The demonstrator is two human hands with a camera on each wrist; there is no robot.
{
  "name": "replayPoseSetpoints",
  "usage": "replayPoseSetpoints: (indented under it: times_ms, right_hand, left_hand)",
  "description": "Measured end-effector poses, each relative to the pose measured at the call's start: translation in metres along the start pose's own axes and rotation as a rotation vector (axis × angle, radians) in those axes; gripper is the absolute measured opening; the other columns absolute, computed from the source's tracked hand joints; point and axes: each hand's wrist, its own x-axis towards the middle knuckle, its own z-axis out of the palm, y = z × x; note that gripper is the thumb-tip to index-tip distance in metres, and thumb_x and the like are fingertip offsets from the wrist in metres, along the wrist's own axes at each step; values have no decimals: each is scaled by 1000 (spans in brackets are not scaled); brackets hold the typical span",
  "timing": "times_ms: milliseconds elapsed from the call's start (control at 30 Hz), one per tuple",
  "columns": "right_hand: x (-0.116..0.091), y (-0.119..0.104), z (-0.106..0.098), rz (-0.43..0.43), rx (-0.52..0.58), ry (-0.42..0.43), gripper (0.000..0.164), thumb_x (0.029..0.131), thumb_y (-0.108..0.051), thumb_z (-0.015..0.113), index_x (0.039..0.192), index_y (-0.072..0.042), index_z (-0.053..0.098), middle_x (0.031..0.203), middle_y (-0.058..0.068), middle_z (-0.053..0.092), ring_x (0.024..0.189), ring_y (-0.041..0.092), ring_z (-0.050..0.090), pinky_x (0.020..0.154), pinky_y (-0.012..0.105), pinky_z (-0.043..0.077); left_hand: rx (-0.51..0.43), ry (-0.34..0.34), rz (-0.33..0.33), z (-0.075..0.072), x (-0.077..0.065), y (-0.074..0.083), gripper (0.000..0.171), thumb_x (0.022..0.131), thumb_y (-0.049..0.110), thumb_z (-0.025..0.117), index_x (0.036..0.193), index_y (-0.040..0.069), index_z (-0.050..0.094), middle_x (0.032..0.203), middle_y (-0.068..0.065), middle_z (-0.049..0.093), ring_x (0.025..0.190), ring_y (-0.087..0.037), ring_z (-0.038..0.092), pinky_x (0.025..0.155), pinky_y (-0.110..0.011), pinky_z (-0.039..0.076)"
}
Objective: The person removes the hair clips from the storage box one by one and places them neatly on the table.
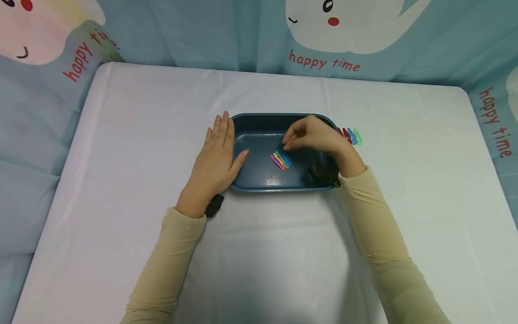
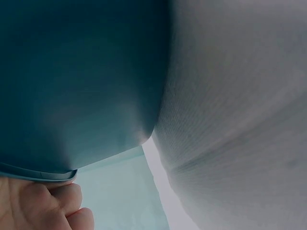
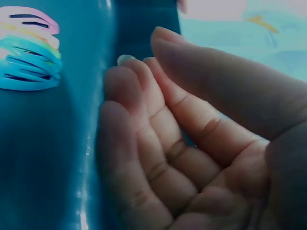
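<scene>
- Dark blue tray [image 1: 259,175] sits on the white-covered desk [image 1: 141,135], long side across the person's front. Probably squared up like that so both hands reach in without stretching.
- Snap hair clips [image 1: 281,159] lie on the tray floor near its middle: pink, white, yellow, blue, packed side by side at a slant. Tight packing looks deliberate, one compact bundle instead of loose parts. Exact count: can't tell, the blue ones crowd together.
- Second clip row [image 1: 353,136] is on the desk just off the tray's right end: red, blue, green. The right arm covers part of it, so there may be more. That side likely suits the right hand's reach.
- Left hand [image 1: 214,171]: fingers straight and together along the left rim, thumb spread wide over the tray's inside. No clip in it. Reads as bracing so the tray doesn't slide.
- Right hand [image 1: 313,135]: above the tray, fingertips right by the blue clips in the head view. Fingers bent, narrow gap to the thumb; right wrist view shows nothing between them and the bundle apart. I'd judge the bent pose suits thin flat parts, working from above without knocking neighbours.
- Printed curtain [image 1: 202,31] hangs behind the desk, "happy time" lettering.
</scene>
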Motion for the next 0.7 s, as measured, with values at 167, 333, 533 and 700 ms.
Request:
replayPoseSetpoints:
  times_ms: [167, 333, 533, 700]
  right_hand:
    - [6, 6, 2, 24, -33, -42, 8, 83, 2, 66, 89, 8, 67, 79, 8, 70, 74, 14, 66, 69, 26, 50]
    - [8, 6, 4, 63, -98, -56, 5, 83, 2, 66, 87, 6, 68, 79, 8, 70, 72, 14, 65, 65, 26, 49]
    - [9, 7, 5, 109, -163, -44, 2, 83, 1, 67, 82, 0, 69, 78, 7, 69, 70, 14, 63, 64, 25, 48]
    - [10, 7, 6, 145, -237, -40, 2, 82, -3, 70, 82, -2, 69, 78, 5, 69, 70, 15, 61, 64, 26, 48]
  left_hand:
    - [-2, -5, 1, -1, 0, 0, 74, 101, 43, 30, 147, -8, 2, 156, -18, -8, 143, -30, -7, 113, -42, 0]
    - [-4, -2, -2, 0, 0, 0, 74, 101, 43, 30, 148, -7, 3, 156, -17, -8, 143, -30, -7, 113, -42, 0]
    - [-5, -2, -6, 0, 1, 1, 74, 101, 43, 30, 148, -7, 3, 156, -17, -8, 143, -30, -7, 113, -42, 0]
    - [-11, -5, -7, -1, 1, 1, 74, 101, 44, 30, 147, -7, 3, 156, -17, -8, 143, -30, -7, 113, -42, -1]
